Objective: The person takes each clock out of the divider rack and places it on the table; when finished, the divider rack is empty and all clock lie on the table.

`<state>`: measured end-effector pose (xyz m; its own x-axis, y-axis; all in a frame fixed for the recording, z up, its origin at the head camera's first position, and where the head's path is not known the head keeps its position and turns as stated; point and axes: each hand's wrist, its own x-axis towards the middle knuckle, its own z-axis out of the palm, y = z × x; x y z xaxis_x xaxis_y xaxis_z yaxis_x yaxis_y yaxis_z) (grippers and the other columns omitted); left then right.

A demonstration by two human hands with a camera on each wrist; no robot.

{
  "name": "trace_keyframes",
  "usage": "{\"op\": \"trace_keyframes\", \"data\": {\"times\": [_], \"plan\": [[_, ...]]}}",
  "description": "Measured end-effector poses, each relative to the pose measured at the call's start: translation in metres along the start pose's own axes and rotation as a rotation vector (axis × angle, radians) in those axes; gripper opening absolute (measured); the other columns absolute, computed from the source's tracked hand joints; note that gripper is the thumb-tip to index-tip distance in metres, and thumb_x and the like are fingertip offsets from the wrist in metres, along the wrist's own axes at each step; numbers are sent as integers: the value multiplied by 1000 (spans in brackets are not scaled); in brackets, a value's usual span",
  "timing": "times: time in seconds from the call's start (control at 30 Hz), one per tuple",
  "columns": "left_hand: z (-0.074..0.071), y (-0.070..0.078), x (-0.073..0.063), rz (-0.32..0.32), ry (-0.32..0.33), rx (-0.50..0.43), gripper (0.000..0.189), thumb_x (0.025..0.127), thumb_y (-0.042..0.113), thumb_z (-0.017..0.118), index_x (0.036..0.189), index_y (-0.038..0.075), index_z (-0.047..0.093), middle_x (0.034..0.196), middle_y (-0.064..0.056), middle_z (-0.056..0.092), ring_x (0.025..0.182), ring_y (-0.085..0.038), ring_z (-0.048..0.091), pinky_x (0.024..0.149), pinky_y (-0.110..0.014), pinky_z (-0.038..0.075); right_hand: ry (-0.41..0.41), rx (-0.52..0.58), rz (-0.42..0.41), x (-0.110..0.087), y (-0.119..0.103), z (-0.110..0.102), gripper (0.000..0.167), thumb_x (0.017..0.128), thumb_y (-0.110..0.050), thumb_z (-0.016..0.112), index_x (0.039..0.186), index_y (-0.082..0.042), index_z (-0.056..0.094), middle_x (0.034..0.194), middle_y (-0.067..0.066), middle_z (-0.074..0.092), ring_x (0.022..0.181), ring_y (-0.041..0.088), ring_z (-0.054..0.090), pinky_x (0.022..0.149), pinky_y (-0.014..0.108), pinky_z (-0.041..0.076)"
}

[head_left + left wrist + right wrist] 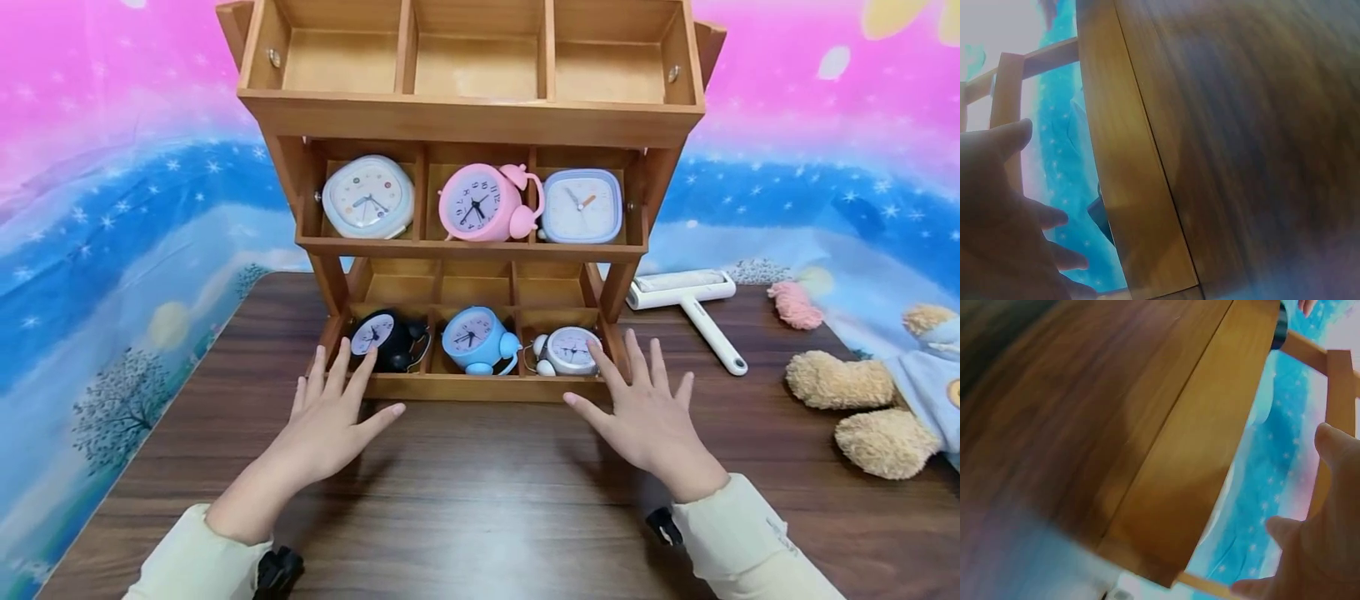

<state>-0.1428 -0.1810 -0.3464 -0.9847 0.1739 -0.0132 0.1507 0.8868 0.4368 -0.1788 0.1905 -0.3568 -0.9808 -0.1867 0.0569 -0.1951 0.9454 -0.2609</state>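
A tiered wooden shelf (472, 125) with square compartments stands on the table. Its lowest front row holds a black alarm clock (390, 340), a blue alarm clock (480, 340) and a white alarm clock (572, 350). One tier up sit a pale round-cornered clock (369, 197), a pink alarm clock (483, 202) and a lavender-framed square clock (581, 206). My left hand (326, 425) has its fingers spread at the lower left corner, fingertips overlapping the black clock. With fingers likewise spread, my right hand (651, 417) is at the lower right corner by the white clock. Both hold nothing.
Right of the shelf lies a white T-shaped tool (693, 308) with a wide head. Beyond it are a small pink fluffy thing (795, 305) and a teddy bear (896, 408) at the right edge. A patterned blue and pink cloth (127, 208) hangs behind the table (465, 500).
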Motion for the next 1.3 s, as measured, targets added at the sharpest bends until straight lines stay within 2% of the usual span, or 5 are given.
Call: {"op": "trace_keyframes", "data": {"times": [0.17, 0.4, 0.6, 0.97, 1.3], "plan": [[-9, -12, 10, -24, -13, -62, 94, 95, 65, 50, 161, 13, 8, 162, -26, -7, 146, -48, -14, 110, -72, 2, 140, 47, -235, 16, -31, -8, 78, 94, -70, 44, 160, -33, 21, 166, 11, 5, 152, 36, -3, 110, 73, 8], [-17, -40, 48, -100, 3, -85, 114, 90, 58, 64, 157, -3, -5, 161, -30, -5, 147, -49, -6, 115, -64, 7, 319, 84, -581, 55, -106, -37, 73, 96, -51, 60, 157, -23, 32, 166, 5, 14, 153, 25, 5, 116, 61, 16], [-16, -59, 62, -173, -33, -146, 119, 87, 58, 68, 155, -8, -5, 160, -33, 0, 145, -52, 9, 113, -64, 20, 363, 52, -718, 96, -178, -61, 74, 96, -47, 62, 155, -12, 35, 164, 10, 21, 151, 28, 15, 119, 50, 18], [-11, -59, 58, -267, -41, -132, 119, 84, 62, 70, 157, -5, 2, 159, -30, 17, 143, -46, 26, 112, -57, 30, 261, -152, -509, 161, -249, -82, 73, 98, -56, 52, 157, -18, 32, 158, 18, 26, 144, 35, 27, 118, 45, 25], [-16, -57, 56, -317, -63, -134, 121, 83, 63, 70, 158, 2, -2, 162, -26, 13, 144, -43, 25, 112, -55, 31, 187, -247, -351, 179, -284, -84, 91, 84, -64, 66, 154, -14, 36, 153, 24, 29, 129, 42, 41, 100, 48, 48]]}}
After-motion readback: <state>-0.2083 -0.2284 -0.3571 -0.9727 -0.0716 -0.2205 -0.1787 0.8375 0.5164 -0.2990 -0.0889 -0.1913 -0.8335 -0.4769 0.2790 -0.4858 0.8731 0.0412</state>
